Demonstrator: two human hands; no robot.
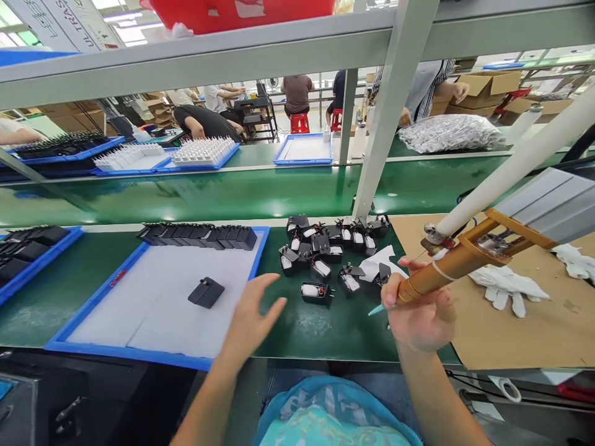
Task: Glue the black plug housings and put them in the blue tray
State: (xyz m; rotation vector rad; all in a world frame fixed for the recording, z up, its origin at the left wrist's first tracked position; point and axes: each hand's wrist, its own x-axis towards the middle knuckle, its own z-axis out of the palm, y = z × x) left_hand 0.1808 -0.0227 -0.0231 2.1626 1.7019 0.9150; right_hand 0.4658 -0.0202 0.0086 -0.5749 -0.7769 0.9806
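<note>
While the right hand (421, 310) clasps a gold tool (460, 259), the left hand (251, 319) hovers near the blue tray (130, 356) — loosely spread. Black boxes (317, 293) lie between the hands.

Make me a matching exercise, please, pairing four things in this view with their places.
1. Gold cylindrical tool with pale-blue tip
2. Lone flat black plastic case
3. White fabric gloves
4. Open black plastic cases holding white blocks

A. On brown cardboard sheet
B. In the right hand
C. On green benchtop
D. On white-lined, blue-rimmed tray

Pairs: 1-B; 2-D; 3-A; 4-C
</note>
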